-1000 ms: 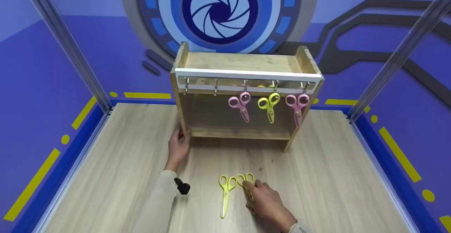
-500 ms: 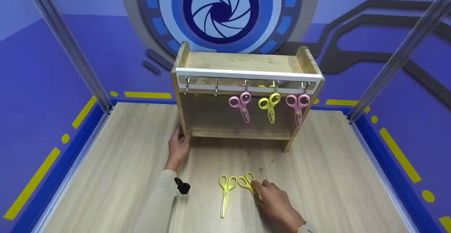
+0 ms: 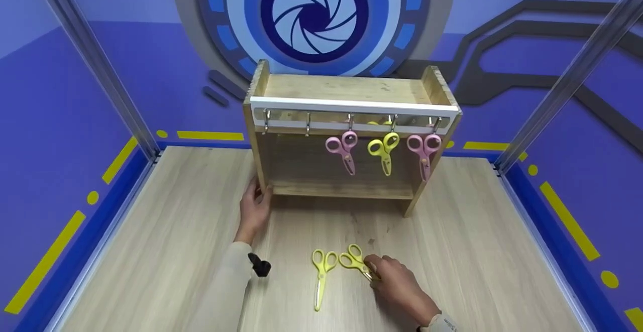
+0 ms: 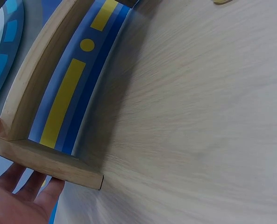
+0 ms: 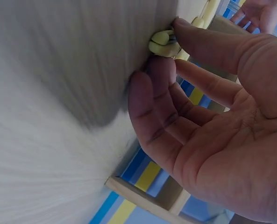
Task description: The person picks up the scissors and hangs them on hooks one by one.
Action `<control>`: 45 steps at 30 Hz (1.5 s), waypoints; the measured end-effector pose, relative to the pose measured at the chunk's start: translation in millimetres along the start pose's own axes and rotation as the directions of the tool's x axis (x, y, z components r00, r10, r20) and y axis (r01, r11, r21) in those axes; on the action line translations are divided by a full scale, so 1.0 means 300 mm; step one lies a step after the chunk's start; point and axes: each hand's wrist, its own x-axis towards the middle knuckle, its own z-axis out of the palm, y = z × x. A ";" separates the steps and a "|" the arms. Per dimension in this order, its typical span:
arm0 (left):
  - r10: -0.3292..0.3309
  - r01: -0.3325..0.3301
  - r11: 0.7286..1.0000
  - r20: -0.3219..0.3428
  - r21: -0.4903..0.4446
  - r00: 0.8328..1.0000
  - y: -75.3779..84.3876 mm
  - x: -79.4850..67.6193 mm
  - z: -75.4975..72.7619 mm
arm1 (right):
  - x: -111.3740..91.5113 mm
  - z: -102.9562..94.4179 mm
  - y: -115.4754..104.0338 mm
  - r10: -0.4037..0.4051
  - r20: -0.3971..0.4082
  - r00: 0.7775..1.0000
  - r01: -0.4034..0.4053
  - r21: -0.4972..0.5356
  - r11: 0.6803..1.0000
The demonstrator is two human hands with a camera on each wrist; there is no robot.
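Note:
My left hand (image 3: 254,214) grips the lower left side panel of a wooden rack (image 3: 341,190); in the left wrist view the thumb lies on one side of the wood and the fingers (image 4: 49,193) on the other. With its thumb and fingertips, my right hand (image 3: 399,282) pinches the blade end of a pair of yellow scissors (image 3: 354,260), handle loops pointing away to the upper left. A second pair of yellow scissors (image 3: 321,275) lies flat on the table just left of it. In the right wrist view, the pinched scissors (image 5: 164,44) show between thumb and fingers.
Metal hooks line the rack's white front rail (image 3: 296,103). From them hang pink scissors (image 3: 346,151), yellow scissors (image 3: 386,152) and more pink scissors (image 3: 424,153); the two left hooks (image 3: 308,123) bear nothing. Blue printed walls (image 3: 75,121) enclose the wooden table (image 3: 191,181).
My right hand has moved slightly right and away from me, turning the scissors so their blades swing toward the right. The left hand and the rack stay in place.

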 end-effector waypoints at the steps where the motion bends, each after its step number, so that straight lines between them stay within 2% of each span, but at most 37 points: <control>1: -0.002 0.002 1.000 0.001 0.001 1.000 -0.001 0.000 0.000 | 0.003 0.000 0.002 0.009 0.005 1.000 -0.009 0.012 1.000; 7: -0.014 0.014 1.000 -0.001 -0.004 1.000 -0.009 0.000 0.001 | 0.011 0.006 0.013 0.051 -0.029 0.998 -0.050 0.031 0.998; 13: -0.013 0.013 1.000 -0.003 -0.010 1.000 -0.002 0.002 0.000 | 0.026 0.006 0.019 0.075 -0.092 0.993 -0.077 -0.019 0.997; 22: 0.008 -0.009 0.999 -0.010 -0.033 1.000 -0.003 0.008 0.001 | 0.021 0.012 0.030 0.003 -0.190 0.982 -0.016 -0.067 0.998; 35: -0.021 0.021 1.000 -0.002 -0.013 1.000 0.004 0.003 -0.003 | 0.026 0.011 0.027 0.032 -0.164 0.986 -0.044 -0.069 0.997; 40: -0.022 0.022 1.000 -0.003 -0.009 1.000 0.004 0.004 -0.004 | 0.025 0.000 0.031 0.005 -0.154 0.988 -0.019 -0.085 0.996; 45: -0.030 0.030 1.000 -0.002 -0.001 1.000 0.003 0.005 -0.002 | 0.031 -0.045 0.024 -0.037 -0.153 0.988 0.016 -0.134 0.991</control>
